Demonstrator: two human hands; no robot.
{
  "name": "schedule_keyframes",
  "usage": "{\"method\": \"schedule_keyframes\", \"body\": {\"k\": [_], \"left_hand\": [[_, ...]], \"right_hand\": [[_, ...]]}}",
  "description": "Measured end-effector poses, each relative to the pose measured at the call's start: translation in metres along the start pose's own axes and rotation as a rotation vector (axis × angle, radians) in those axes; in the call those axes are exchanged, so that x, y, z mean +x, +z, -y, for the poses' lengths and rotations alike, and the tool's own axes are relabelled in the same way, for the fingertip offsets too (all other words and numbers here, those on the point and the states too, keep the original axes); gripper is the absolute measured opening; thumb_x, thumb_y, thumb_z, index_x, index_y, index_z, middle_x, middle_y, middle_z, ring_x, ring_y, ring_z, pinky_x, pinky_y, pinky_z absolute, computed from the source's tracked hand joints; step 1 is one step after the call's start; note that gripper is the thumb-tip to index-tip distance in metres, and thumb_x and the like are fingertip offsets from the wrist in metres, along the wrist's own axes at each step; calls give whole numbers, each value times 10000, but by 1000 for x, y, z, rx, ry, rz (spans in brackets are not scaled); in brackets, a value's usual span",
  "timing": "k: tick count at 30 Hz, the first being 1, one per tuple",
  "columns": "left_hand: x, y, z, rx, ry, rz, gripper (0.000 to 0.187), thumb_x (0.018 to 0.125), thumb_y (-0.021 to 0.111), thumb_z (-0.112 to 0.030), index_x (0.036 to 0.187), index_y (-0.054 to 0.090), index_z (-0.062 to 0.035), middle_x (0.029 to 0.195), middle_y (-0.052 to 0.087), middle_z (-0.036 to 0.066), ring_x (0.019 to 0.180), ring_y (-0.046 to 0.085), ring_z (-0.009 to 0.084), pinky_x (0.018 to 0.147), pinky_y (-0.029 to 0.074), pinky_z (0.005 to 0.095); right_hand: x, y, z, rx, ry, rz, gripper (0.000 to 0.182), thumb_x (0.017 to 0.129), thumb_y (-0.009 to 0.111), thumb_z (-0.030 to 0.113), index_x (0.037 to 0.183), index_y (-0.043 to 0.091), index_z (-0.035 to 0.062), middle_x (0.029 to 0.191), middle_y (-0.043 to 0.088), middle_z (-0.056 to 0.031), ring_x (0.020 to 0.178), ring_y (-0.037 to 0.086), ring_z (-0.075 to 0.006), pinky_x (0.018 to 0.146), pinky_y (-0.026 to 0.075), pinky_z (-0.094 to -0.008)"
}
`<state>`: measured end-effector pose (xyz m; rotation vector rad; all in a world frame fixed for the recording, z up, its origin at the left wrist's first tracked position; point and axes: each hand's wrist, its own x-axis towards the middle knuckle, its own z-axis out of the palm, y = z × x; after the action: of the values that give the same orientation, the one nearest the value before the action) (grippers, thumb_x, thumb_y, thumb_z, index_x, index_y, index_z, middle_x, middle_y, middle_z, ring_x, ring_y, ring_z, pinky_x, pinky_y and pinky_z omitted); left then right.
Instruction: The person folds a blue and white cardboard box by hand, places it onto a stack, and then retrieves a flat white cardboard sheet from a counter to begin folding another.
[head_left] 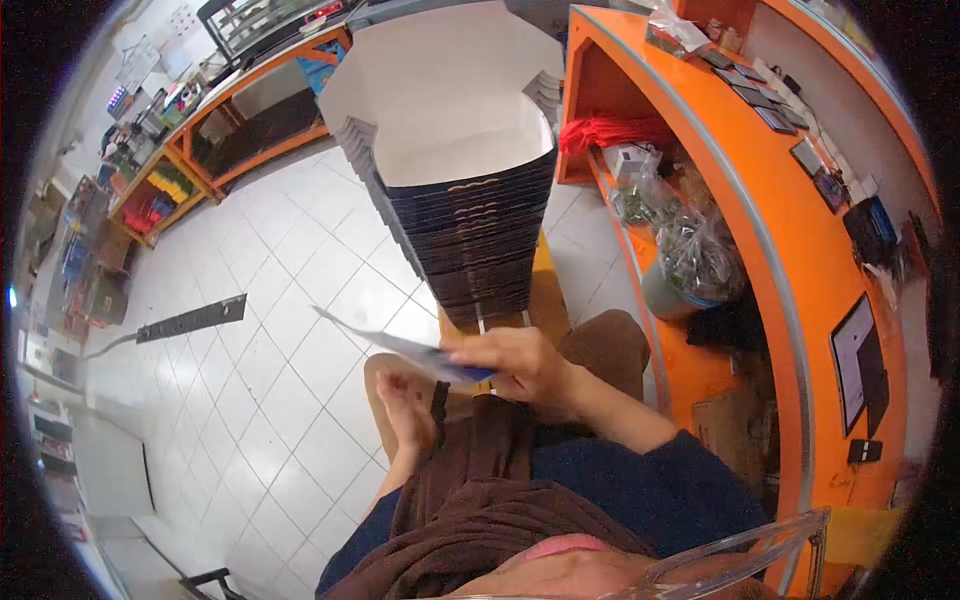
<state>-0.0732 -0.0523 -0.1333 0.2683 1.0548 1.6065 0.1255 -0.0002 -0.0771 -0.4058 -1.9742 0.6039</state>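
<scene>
My right hand (518, 362) is closed on the near end of a thin card piece (400, 348), pale on one side and dark blue near my fingers. The card is blurred and points away to the left, above my lap. Just below it, my left hand (404, 412) is raised with its fingers apart and holds nothing. In front of me rises a tall stack of nested cardboard food boxes (470, 215), dark blue outside and white inside. The topmost box (455, 120) faces me with its flaps spread.
The stack rests on a yellow stool (548, 290) between my knees. To my right curves an orange counter (740, 190) with phones and a tablet (852, 360) on it. Bagged greens (697, 250) sit on its lower shelf. A dark metal strip (192, 318) lies on the tiled floor at left.
</scene>
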Motion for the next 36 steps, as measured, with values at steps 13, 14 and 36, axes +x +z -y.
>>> {"method": "schedule_keyframes", "body": {"k": [13,14,36], "left_hand": [[-1,34,-42,328,-47,463,380,851,525,84,1209,412,22,1112,569,156,943,624,233,775,560,375],[-7,38,-37,317,2,471,367,861,518,76,1208,413,19,1125,565,158,961,618,231,780,558,376],[-1,49,-77,1278,1195,708,318,643,678,-6,923,714,-151,856,647,-34,845,566,166,751,377,326]], "right_hand": [[5,-17,21,-42,88,101,349,849,615,151,1171,597,16,1301,522,-157,1279,416,-355,1037,374,-426],[6,-17,23,-151,73,154,346,845,622,154,1161,603,15,1297,527,-150,1282,410,-360,1038,372,-429],[-5,-28,6,-61,152,-78,162,832,661,229,939,734,132,1326,461,-183,1167,500,-303,944,417,-375]]}}
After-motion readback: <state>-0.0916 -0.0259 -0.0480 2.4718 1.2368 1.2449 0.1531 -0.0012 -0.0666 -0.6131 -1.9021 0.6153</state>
